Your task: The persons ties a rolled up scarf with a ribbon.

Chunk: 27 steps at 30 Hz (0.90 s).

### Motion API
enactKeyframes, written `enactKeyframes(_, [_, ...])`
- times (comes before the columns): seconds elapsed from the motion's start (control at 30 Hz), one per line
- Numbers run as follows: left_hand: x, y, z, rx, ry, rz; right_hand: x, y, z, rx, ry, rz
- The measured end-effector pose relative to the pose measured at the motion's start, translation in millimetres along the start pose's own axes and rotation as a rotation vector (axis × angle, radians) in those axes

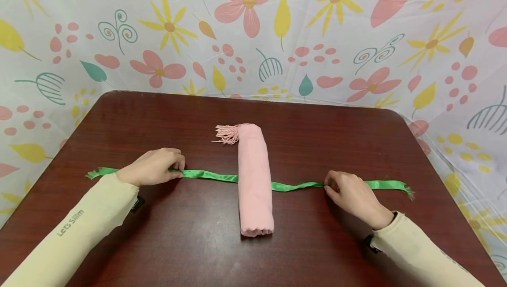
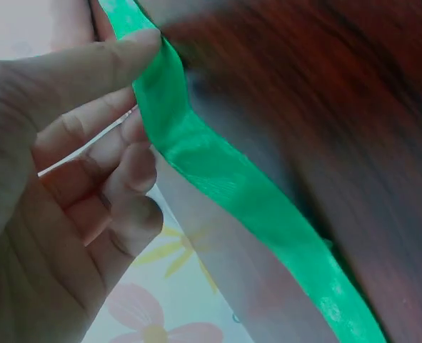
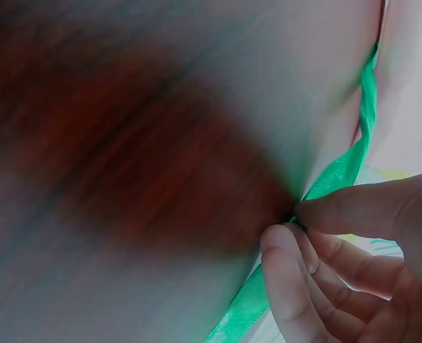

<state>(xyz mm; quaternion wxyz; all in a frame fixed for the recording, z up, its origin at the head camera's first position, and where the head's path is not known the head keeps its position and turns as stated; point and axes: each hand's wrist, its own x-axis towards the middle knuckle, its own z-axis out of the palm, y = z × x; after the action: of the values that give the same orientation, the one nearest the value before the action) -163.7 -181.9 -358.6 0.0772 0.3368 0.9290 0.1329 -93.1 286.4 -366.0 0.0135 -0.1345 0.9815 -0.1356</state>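
A rolled pink scarf (image 1: 255, 181) lies lengthwise on the table, its fringe (image 1: 227, 134) spread to the left at the far end. Crosswise to the roll runs a green ribbon (image 1: 210, 175), hidden where the roll covers it. My left hand (image 1: 156, 166) pinches the ribbon left of the roll; the left wrist view shows the thumb pressed on the ribbon (image 2: 225, 171). On the other side, my right hand (image 1: 352, 194) pinches the ribbon between thumb and fingers, as the right wrist view shows near the twisted ribbon (image 3: 339, 171). Frayed ribbon ends extend beyond both hands.
The dark brown wooden table (image 1: 190, 243) has rounded far corners. Behind it hangs a white cloth (image 1: 273, 27) printed with flowers and leaves, which meets the table's far edge.
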Motion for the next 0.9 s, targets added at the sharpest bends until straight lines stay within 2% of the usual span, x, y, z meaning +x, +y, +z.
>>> enactKeyframes(0.13, [0.2, 2.5, 2.0, 0.022, 0.041, -0.002, 1.2, 0.2, -0.1, 0.021, -0.007, 0.006])
enactKeyframes(0.33, [1.8, 4.7, 4.9, -0.007, 0.111, -0.038, 1.5, 1.4, 1.9, 0.077, 0.019, -0.003])
enactKeyframes(0.53, [3.1, 6.1, 5.3, -0.001, 0.120, -0.051, 5.2, 1.5, 0.9, 0.121, 0.072, -0.006])
enactKeyframes(0.9, [3.0, 8.3, 7.1, -0.003, 0.172, -0.075, 4.1, -3.2, -1.7, 0.152, 0.084, -0.005])
